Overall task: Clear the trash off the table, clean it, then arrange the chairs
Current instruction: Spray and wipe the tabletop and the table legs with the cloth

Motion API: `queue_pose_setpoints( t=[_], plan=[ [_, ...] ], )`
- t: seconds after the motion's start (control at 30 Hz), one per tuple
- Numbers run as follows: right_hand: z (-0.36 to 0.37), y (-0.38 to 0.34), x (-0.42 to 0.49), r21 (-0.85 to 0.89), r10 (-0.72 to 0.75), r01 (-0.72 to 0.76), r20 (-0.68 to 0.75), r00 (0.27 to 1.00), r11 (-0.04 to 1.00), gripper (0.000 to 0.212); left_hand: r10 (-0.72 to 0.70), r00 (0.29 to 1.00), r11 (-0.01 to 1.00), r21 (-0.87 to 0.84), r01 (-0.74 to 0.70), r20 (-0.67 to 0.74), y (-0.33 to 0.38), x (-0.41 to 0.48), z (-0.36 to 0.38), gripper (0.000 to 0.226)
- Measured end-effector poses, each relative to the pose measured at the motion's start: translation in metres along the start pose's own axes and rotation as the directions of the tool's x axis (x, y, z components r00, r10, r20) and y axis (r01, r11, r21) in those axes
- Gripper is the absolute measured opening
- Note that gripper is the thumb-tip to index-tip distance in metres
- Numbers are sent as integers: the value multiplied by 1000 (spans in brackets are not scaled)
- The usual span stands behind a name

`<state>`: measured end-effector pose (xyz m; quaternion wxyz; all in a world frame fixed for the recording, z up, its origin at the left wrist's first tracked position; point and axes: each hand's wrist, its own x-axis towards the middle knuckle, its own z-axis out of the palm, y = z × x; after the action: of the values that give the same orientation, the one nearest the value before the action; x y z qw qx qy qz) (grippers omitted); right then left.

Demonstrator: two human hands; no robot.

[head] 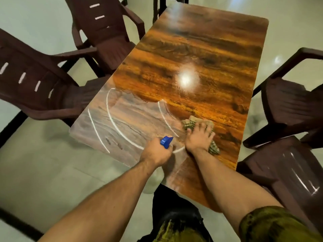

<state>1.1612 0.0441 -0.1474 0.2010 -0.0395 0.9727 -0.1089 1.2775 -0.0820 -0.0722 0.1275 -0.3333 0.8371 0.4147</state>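
A glossy wood-grain table (pixel 201 55) fills the middle of the head view. My right hand (pixel 199 137) presses flat on a patterned green-and-beige cloth (pixel 189 124) near the table's near right part. My left hand (pixel 156 153) grips a spray bottle by its blue trigger head (pixel 166 141) over the near edge; the bottle's pale body (pixel 152 182) hangs below the hand. The near left part of the tabletop looks wet and dull, with curved white streaks.
Two dark brown plastic chairs (pixel 40 91) (pixel 106 30) stand at the table's left side, and two more (pixel 293 102) (pixel 286 175) at its right. Another dark chair (pixel 162 7) stands at the far end. The floor is pale tile.
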Motion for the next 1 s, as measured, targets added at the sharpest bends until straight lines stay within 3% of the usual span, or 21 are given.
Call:
queue_pose_setpoints(
  t=[0.07,0.13,0.2,0.23,0.27,0.3,0.33,0.37,0.43,0.47,0.53,0.57,0.63,0.67,0.7,0.73,0.77,0.83,0.9,0.93,1.0],
  plan=[
    [0,-14,5,-122,-350,358,84,933,926,63,2,1000,999,47,-4,30,6,24,-8,31],
    [-1,0,-5,-164,-607,637,202,769,753,63,-5,998,996,87,0,57,13,44,-17,27],
    [-11,33,-8,-148,-707,763,298,641,629,64,-41,996,997,75,35,77,16,59,-25,24],
    [-18,49,-6,-171,-708,770,313,634,614,64,-54,995,997,63,48,89,17,64,-30,22],
    [-21,61,0,-211,-661,717,282,695,664,65,-54,993,997,55,49,101,17,68,-34,22],
    [-24,60,11,-234,-557,595,211,803,769,66,-59,992,997,56,53,112,18,76,-40,23],
    [-23,54,20,-217,-389,405,112,914,888,66,-64,991,997,61,57,116,19,80,-44,24],
    [-21,36,31,-157,-199,199,17,980,967,66,-80,991,995,70,72,112,20,85,-50,25],
    [-14,-10,46,-66,53,-59,-83,995,996,66,-94,991,993,75,88,92,20,94,-63,25],
    [-9,-36,50,-67,51,-56,-75,996,996,66,-98,991,993,72,92,85,17,101,-72,23],
    [2,-76,43,-135,-166,164,-3,986,977,64,-103,990,992,84,95,92,11,113,-87,21],
    [8,-88,34,-171,-328,332,56,943,928,63,-112,989,990,100,103,93,9,117,-93,22],
    [16,-94,20,-197,-606,643,219,765,740,63,-108,989,986,135,93,102,4,129,-105,27],
    [15,-87,20,-182,-691,745,285,665,642,64,-99,989,986,141,83,108,2,135,-110,30],
    [13,-82,26,-170,-729,790,311,610,589,64,-95,988,986,148,77,119,-2,142,-117,31],
    [10,-76,34,-175,-720,778,300,626,604,64,-95,987,985,158,74,130,-6,149,-123,31],
    [7,-74,40,-196,-657,699,242,714,688,65,-94,985,983,169,69,144,-12,156,-128,32],
    [2,-88,55,-171,-310,315,56,949,934,66,-78,984,983,180,49,161,-23,171,-142,32],
    [1,-135,73,-80,-12,11,-15,1000,997,68,-71,984,985,167,43,165,-32,184,-160,29],
    [4,-162,78,-89,6,-6,-4,1000,996,68,-65,984,987,159,38,164,-36,188,-168,27],
    [17,-215,75,-156,-193,202,69,979,967,66,-61,984,987,160,34,166,-48,201,-184,25]
  ],
)
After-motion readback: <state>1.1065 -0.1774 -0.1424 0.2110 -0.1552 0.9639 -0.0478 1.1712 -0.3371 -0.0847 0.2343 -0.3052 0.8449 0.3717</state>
